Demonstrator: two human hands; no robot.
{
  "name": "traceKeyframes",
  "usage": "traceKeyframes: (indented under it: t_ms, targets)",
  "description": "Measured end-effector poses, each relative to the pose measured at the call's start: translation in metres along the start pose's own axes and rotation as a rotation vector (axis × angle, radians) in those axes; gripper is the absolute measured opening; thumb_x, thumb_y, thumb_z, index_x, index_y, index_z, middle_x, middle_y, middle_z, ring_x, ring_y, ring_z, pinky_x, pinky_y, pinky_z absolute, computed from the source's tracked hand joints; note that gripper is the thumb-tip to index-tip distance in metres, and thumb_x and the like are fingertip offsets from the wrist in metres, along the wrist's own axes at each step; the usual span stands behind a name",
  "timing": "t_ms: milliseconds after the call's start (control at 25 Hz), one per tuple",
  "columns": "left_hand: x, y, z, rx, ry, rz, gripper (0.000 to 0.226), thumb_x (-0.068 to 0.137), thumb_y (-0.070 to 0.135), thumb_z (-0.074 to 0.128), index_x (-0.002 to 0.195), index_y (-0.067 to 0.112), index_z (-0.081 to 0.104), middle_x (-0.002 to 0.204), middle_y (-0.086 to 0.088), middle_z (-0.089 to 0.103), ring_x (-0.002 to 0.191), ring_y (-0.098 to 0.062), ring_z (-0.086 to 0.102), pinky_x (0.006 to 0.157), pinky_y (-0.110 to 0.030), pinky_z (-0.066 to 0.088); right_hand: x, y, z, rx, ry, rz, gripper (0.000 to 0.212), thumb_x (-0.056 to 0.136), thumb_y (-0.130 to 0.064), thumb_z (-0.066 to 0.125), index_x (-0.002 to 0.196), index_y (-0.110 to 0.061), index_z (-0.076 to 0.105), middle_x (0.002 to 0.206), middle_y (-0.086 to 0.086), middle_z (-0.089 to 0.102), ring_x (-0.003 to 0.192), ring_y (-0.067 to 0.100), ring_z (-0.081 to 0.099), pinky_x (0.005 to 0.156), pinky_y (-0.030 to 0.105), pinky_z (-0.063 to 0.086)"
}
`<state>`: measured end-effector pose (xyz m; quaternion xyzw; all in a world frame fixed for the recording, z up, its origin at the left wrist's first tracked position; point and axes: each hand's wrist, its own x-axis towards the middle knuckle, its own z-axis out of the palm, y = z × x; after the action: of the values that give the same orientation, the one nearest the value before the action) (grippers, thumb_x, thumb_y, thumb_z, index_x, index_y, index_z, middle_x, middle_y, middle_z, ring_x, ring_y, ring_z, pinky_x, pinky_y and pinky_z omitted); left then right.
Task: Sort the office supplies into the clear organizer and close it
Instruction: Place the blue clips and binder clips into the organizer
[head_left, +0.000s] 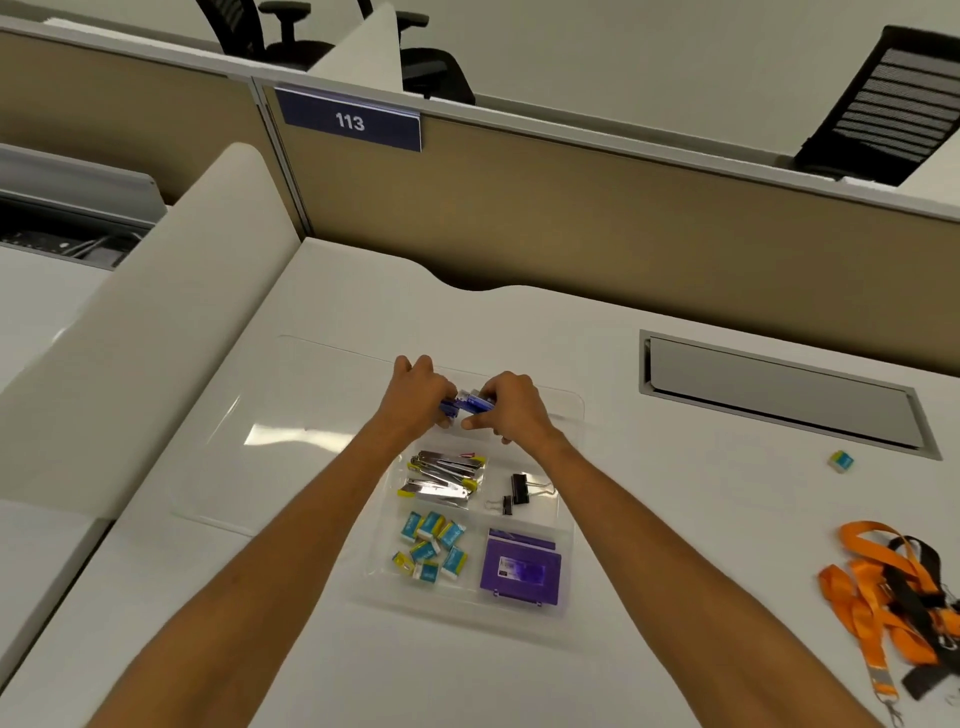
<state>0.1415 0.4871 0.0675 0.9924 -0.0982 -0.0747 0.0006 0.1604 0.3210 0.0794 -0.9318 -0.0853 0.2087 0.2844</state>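
The clear organizer (569, 519) lies open on the white desk, its lid (249, 426) flat to the left. Its compartments hold silver packets with yellow ends (444, 475), black binder clips (517, 491), several blue-and-yellow erasers (431, 551) and a purple case (521, 571). Over the far compartment, my left hand (421, 387) and my right hand (511, 408) together grip a bunch of small blue items (467, 404), partly hidden by my fingers. One loose eraser (840, 461) sits on the desk at the right.
Orange and black lanyards (893, 587) lie tangled at the desk's right edge. A grey cable hatch (779, 392) is set into the desk beyond them. A tan partition (571, 208) with a "113" sign (349, 122) backs the desk; a white divider (156, 332) borders its left.
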Motion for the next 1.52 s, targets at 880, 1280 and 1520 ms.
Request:
traceKeyframes:
  t_ms: [880,1280,1520]
  targets:
    - [-0.003,0.009,0.001,-0.361,0.148,-0.132,0.023,0.087,0.005,0.067,0.107,0.017,0.067,0.111,-0.003,0.069,0.105,-0.023,0.058,0.094,-0.036,0.033,0.009,0.01,0.0,-0.072,0.231,-0.04,0.026,0.088,-0.023,0.07,0.11,-0.009,0.065,0.104,0.01,0.07,0.092,0.024,0.066,0.079,0.03,0.051]
    - [-0.014,0.005,0.002,-0.538,0.229,-0.207,0.025,0.084,-0.007,0.066,0.105,0.007,0.068,0.107,-0.011,0.068,0.093,-0.022,0.063,0.079,-0.019,0.044,0.0,0.014,-0.002,0.075,0.222,-0.107,0.017,0.088,-0.014,0.07,0.104,-0.01,0.068,0.098,0.007,0.072,0.076,0.023,0.069,0.071,0.04,0.06]
    - [-0.023,0.026,0.004,-0.676,0.271,-0.257,0.016,0.089,0.001,0.062,0.101,0.01,0.067,0.105,-0.008,0.068,0.09,-0.02,0.062,0.078,-0.023,0.047,-0.028,0.026,-0.009,0.246,0.253,-0.093,0.016,0.088,-0.018,0.07,0.102,-0.012,0.069,0.098,0.002,0.071,0.077,0.02,0.068,0.065,0.03,0.055]
